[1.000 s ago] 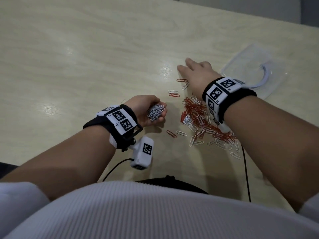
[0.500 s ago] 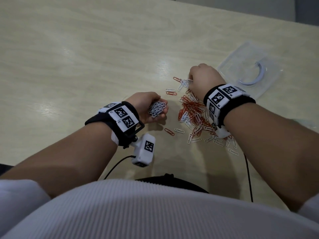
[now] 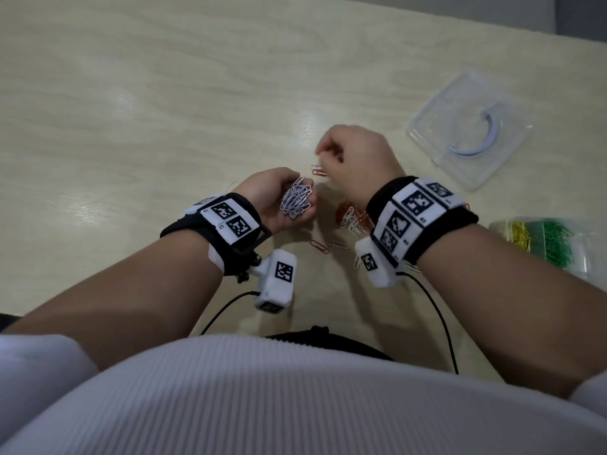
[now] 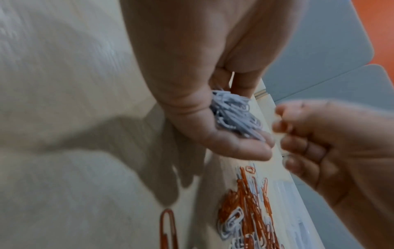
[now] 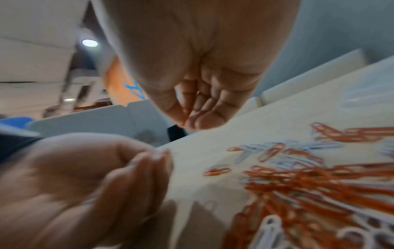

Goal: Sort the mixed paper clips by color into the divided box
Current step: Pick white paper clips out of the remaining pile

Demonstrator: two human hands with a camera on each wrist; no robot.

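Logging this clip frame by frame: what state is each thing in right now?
Left hand: cupped, palm up, holding white clips.
Bunch of white paper clips: gathered in the left palm.
Right hand: raised, fingers curled; contents unclear from blur.
Mixed orange and white clip pile: loose on the table, unsorted.
Clear plastic lid: off, flat on the table.
Divided clear box: open; yellow and green clips inside.

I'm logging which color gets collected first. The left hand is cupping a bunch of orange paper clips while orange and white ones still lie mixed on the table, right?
Not quite: the bunch cupped in the left hand is white paper clips, not orange, as the head view shows. Orange and white clips do lie in the mixed pile on the table.
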